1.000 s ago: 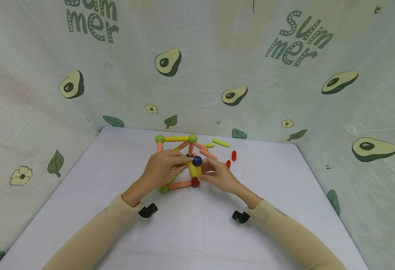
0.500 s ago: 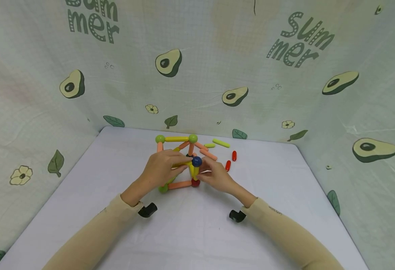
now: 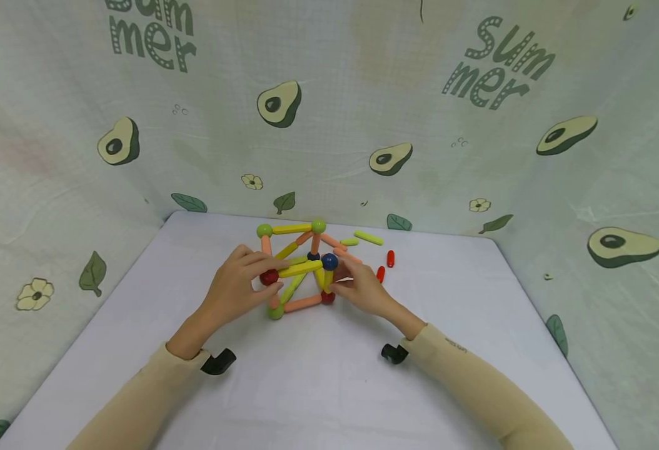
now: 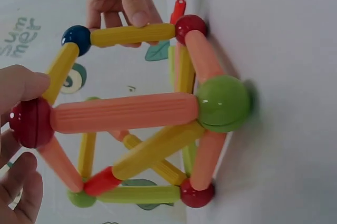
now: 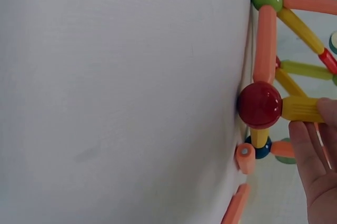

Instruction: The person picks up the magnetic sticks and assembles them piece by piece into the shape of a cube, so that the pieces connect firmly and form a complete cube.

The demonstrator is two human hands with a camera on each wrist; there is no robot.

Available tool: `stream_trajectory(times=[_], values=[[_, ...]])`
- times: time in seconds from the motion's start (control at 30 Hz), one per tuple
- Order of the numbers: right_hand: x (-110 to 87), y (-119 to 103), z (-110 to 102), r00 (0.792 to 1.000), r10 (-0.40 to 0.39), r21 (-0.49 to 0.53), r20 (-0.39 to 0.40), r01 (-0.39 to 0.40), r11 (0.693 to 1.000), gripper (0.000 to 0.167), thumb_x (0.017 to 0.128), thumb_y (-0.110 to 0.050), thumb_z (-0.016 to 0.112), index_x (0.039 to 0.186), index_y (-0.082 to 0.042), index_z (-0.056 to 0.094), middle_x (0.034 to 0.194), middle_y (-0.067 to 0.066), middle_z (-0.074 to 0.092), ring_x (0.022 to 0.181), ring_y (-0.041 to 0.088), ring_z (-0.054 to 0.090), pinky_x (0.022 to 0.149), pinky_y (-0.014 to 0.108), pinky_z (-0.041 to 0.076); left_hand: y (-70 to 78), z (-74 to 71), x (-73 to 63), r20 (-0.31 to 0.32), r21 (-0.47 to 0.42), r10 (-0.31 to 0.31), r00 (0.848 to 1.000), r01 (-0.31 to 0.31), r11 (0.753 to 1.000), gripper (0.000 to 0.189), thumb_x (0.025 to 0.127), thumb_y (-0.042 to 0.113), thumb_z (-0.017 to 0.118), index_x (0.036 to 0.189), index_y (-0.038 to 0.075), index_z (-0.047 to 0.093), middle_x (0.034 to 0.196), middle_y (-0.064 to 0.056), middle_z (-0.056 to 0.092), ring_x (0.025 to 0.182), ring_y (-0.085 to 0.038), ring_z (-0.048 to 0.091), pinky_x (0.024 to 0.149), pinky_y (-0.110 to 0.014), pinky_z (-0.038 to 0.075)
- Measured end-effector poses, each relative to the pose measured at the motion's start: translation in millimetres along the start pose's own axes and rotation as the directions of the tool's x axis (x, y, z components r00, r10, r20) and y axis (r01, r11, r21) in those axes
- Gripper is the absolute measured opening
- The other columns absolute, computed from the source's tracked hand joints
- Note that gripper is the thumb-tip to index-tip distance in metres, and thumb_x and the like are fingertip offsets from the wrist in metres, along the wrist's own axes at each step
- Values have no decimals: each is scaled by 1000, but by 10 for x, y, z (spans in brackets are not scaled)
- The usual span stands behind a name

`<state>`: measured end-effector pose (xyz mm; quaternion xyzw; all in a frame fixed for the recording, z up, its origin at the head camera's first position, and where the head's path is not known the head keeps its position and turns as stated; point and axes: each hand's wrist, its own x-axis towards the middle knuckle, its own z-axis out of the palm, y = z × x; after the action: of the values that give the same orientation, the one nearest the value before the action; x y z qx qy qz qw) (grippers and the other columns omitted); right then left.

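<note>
A cube-like frame of magnetic rods and balls stands on the white table. In the head view my left hand (image 3: 232, 282) is at its near upper left corner, fingers and thumb about a red ball (image 4: 32, 123). From that ball a yellow rod (image 3: 301, 269) runs to a dark blue ball (image 3: 329, 261). My right hand (image 3: 362, 289) pinches the upright yellow rod (image 5: 301, 109) between the blue ball and a lower red ball (image 5: 259, 105). Green balls (image 3: 319, 227) form other corners, joined by orange rods (image 4: 126, 113). A diagonal of yellow and red rods (image 4: 158, 150) crosses one side.
Loose rods lie right of and behind the frame: lime ones (image 3: 369, 237), orange ones (image 3: 347, 255) and short red ones (image 3: 391, 259). Patterned cloth walls (image 3: 329, 125) enclose the table's back and sides.
My left hand has moved left from the top yellow rod near the blue ball to the red ball at its other end. The frame has shifted slightly; the right hand keeps to the upright rod.
</note>
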<state>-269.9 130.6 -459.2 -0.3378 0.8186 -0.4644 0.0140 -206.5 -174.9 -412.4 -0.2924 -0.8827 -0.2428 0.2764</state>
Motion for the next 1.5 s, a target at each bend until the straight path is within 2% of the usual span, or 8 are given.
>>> stream_trajectory(times=[0.1, 0.2, 0.47, 0.7, 0.9, 1.17, 1.33, 1.5], values=[[17, 16, -5, 1000, 8, 11, -6, -8, 1000, 58, 95, 2, 78, 147, -6, 54, 114, 12, 73, 108, 26, 74, 91, 31, 61, -34, 13, -49, 9, -27, 1, 1000, -1, 1000, 38, 84, 18, 92, 120, 22, 80, 115, 1, 77, 94, -18, 53, 70, -32, 48], [27, 29, -2, 1000, 9, 27, -7, -9, 1000, 49, 95, 2, 78, 139, -7, 58, 114, 14, 71, 108, 27, 74, 90, 31, 61, -49, 22, -77, 19, -44, 1, 1000, 0, 999, 43, 83, 12, 92, 123, 20, 79, 116, 0, 75, 95, -17, 56, 71, -32, 51], [-22, 55, -68, 999, 32, -13, 12, -31, 999, 52, 96, -2, 78, 143, -11, 58, 119, 8, 72, 111, 24, 73, 93, 34, 61, -74, 60, -100, 54, -89, 0, 999, 5, 996, 53, 81, 4, 92, 130, 20, 76, 120, -1, 71, 90, -13, 66, 73, -31, 61], [-110, 119, -374, 994, 95, -116, -45, -100, 988, 43, 97, -4, 78, 137, -6, 63, 124, 17, 73, 112, 26, 72, 95, 41, 61, -92, 91, -94, 45, -129, 14, 999, -9, 992, 54, 81, 2, 91, 130, 19, 75, 119, -1, 71, 86, -11, 67, 72, -28, 61], [-16, 227, -614, 989, 124, -194, -78, -137, 971, 40, 97, -4, 77, 135, -4, 64, 127, 22, 71, 114, 34, 72, 94, 45, 61, -86, 76, -96, 53, -134, 2, 999, 5, 991, 54, 81, 3, 92, 130, 17, 75, 120, -1, 70, 86, -12, 66, 72, -29, 61], [276, 492, -585, 978, 202, -323, -45, -205, 924, 40, 100, -9, 75, 138, -1, 67, 128, 20, 71, 112, 33, 71, 97, 46, 60, -123, 104, -116, 46, -142, 4, 999, 2, 990, 54, 80, 3, 93, 129, 17, 76, 120, -1, 71, 86, -11, 66, 72, -29, 61], [414, 631, -522, 966, 259, -395, -17, -245, 885, 39, 98, -14, 77, 135, -4, 70, 120, 15, 73, 102, 27, 70, 92, 41, 60, -128, 103, -111, 43, -142, 6, 999, 0, 990, 54, 79, 3, 93, 129, 17, 76, 119, -1, 71, 85, -11, 66, 71, -29, 61], [466, 705, -480, 956, 293, -450, -15, -268, 852, 35, 98, -13, 77, 132, -6, 73, 112, 12, 75, 96, 24, 68, 92, 39, 60, -140, 103, -95, 41, -138, 12, 999, -7, 990, 55, 79, 2, 93, 130, 18, 76, 119, 0, 71, 86, -11, 66, 72, -29, 61]])
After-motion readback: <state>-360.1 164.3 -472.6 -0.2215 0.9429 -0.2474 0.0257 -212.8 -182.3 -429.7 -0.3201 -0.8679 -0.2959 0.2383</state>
